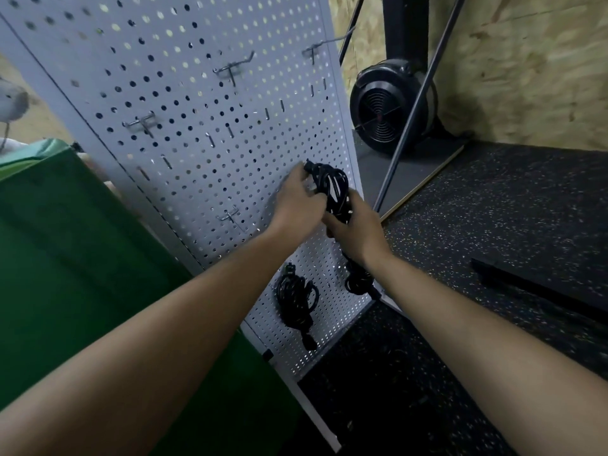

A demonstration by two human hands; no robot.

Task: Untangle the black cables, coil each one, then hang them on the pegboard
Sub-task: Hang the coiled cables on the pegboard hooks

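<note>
A white pegboard leans up the middle of the view with several metal hooks on it. Both my hands hold one coiled black cable against the board's right side. My left hand pinches the coil's top end near its plug. My right hand grips the coil lower down. A second coiled black cable hangs on the board below my hands. A third black coil hangs by the board's right edge, partly hidden behind my right wrist.
Bare hooks stick out of the board. A green cloth lies to the left. A black fan-like machine and thin black rods stand at the right on speckled black floor.
</note>
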